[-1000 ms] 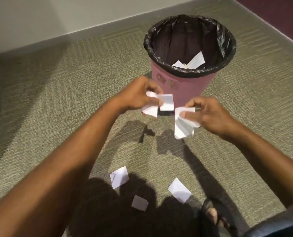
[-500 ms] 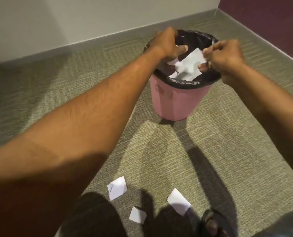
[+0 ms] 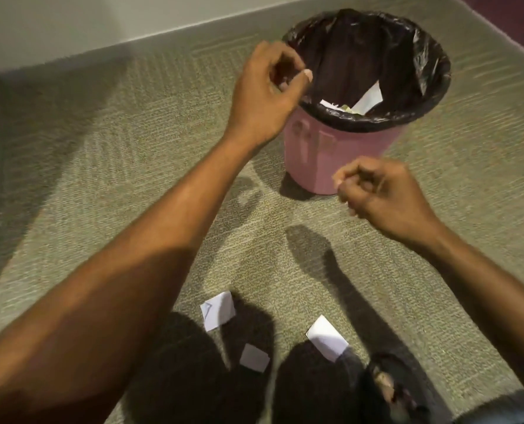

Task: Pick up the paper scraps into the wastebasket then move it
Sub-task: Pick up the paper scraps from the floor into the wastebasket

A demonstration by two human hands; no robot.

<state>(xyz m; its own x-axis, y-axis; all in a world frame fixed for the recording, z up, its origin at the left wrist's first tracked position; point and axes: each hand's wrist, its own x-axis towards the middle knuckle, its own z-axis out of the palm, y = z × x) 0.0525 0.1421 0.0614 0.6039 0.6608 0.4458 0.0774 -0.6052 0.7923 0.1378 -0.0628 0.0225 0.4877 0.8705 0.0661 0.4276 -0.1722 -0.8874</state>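
Left hand (image 3: 265, 93): curled, empty, at the basket's rim.
Right hand (image 3: 386, 197): loose fist, empty.
Wastebasket (image 3: 331, 154): upright on the carpet (image 3: 101, 179), mouth up.
Floor scraps (image 3: 217, 310): three; the right scrap (image 3: 326, 338) lies long axis diagonal.

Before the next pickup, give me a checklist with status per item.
1. Left hand empty: ok, fingers curled on nothing.
2. Right hand empty: ok, curled, holding nothing.
3. Carpet cleared: not ok; left scrap, middle scrap and right scrap lie on it.
4. Wastebasket upright, liner over rim: ok.
5. Room inside: ok, few binned scraps at bottom.
6. Right scrap free of sandal: cannot tell, shadowed.
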